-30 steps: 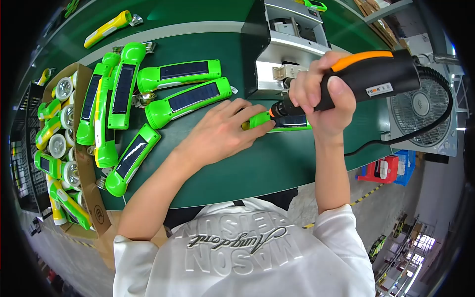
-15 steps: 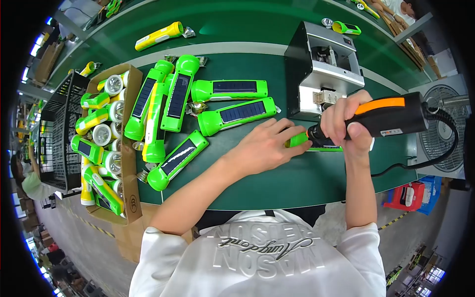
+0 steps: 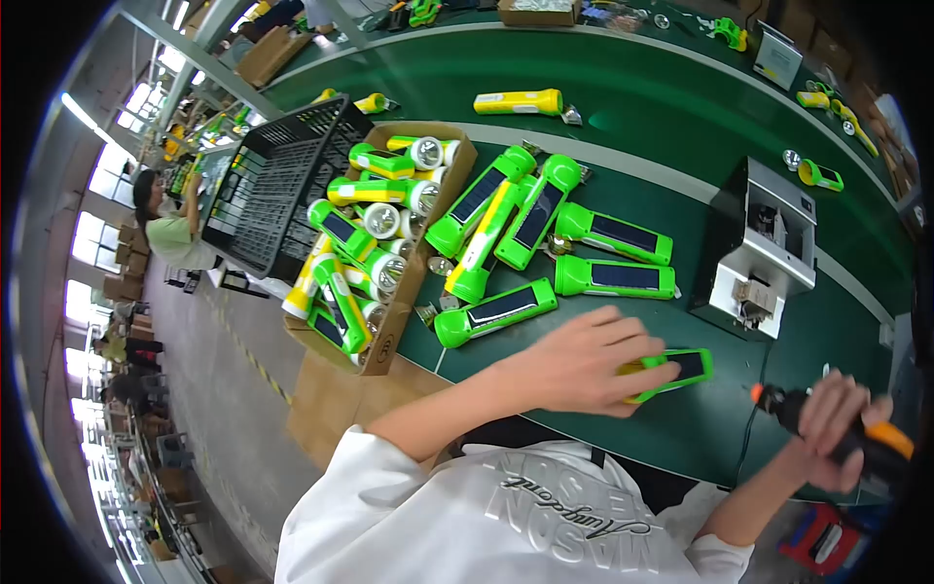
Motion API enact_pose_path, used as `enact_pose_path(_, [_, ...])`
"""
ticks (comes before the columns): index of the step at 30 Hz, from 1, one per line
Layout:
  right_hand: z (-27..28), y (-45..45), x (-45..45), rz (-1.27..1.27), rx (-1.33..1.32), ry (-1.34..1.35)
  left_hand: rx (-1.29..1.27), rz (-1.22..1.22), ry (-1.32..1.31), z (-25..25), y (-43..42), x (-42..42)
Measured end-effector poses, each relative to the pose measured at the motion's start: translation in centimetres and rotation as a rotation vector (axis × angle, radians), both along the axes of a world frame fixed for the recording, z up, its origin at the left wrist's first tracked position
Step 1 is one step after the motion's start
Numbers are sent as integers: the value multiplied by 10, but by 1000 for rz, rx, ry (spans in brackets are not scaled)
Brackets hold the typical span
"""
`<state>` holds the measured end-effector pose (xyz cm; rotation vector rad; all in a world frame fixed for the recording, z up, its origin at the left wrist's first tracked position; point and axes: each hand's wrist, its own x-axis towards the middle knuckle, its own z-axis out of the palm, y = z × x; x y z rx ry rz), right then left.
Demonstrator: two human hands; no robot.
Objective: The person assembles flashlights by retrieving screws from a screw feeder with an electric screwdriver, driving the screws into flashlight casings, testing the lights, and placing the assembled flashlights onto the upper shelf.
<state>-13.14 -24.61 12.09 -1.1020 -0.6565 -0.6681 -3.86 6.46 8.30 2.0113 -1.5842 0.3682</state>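
My left hand (image 3: 593, 365) is closed around the head end of a green flashlight (image 3: 689, 367) that lies on the green tabletop. The flashlight's dark solar panel sticks out past my fingers, and its head is mostly hidden under them. Off to the right, my right hand (image 3: 835, 423) grips an electric screwdriver (image 3: 783, 407), black with an orange strip, its tip apart from the flashlight. Several green flashlights with solar panels, such as one flashlight (image 3: 615, 277), lie on the table beyond my left hand, some with loose silvery reflectors at their ends.
A black and silver machine (image 3: 769, 248) stands at the back right. Left of the flashlights is a cardboard box (image 3: 404, 311) full of flashlights, beside a black plastic crate (image 3: 282, 185). A yellow flashlight (image 3: 519, 102) lies on the far green surface. Another person (image 3: 173, 229) is at far left.
My right hand has drawn the screwdriver away from the flashlight, toward the right and nearer my body. My left hand stays on the flashlight. The view has swung left.
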Motion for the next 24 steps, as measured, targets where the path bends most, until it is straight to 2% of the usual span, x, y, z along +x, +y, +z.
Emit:
enact_pose_path(4, [-24, -33, -31, -128, 62, 48, -236, 167, 393, 53, 43, 12])
enact_pose_path(5, [-32, -40, -36, -141, 81, 73, -121, 318, 434, 66, 51, 17])
enact_pose_path(6, [-44, -45, -41, -137, 103, 99, -260, 323, 302, 71, 45, 30])
enact_pose_path(7, [-54, -50, -48, -152, 123, 124, -159, 391, 57, 83, 40, 47])
enact_pose_path(8, [-58, -46, -51, -212, 130, 150, -214, 500, 361, 86, 26, 56])
enact_pose_path(10, [-63, -42, -56, -357, 125, 184, 5, 551, 227, 105, -6, 92])
enact_pose_path(11, [-64, -41, -58, -423, 138, 199, 88, 553, 36, 103, -24, 115])
enact_pose_path(12, [-64, -45, -56, -402, 112, 155, 124, 549, 10, 105, -50, 132])
enact_pose_path(14, [-65, -58, -59, -363, 73, 108, 273, 535, -152, 92, -92, 187])
enact_pose_path(16, [-65, -62, -62, -403, 85, 107, 495, 628, -327, 73, -138, 242])
enact_pose_path(20, [-65, -64, -67, -483, 84, 104, 537, 738, -518, 21, -234, 351])
enact_pose_path(21, [-66, -63, -70, -492, 85, 112, 607, 823, -361, 13, -259, 371])
enact_pose_path(22, [-68, -62, -71, -517, 84, 113, 526, 869, -367, -4, -274, 385])
enact_pose_path(23, [-66, -60, -71, -545, 80, 142, 584, 892, -148, -15, -291, 394])
enact_pose_path(24, [-65, -55, -74, -604, 73, 174, 609, 860, -102, -19, -300, 383])
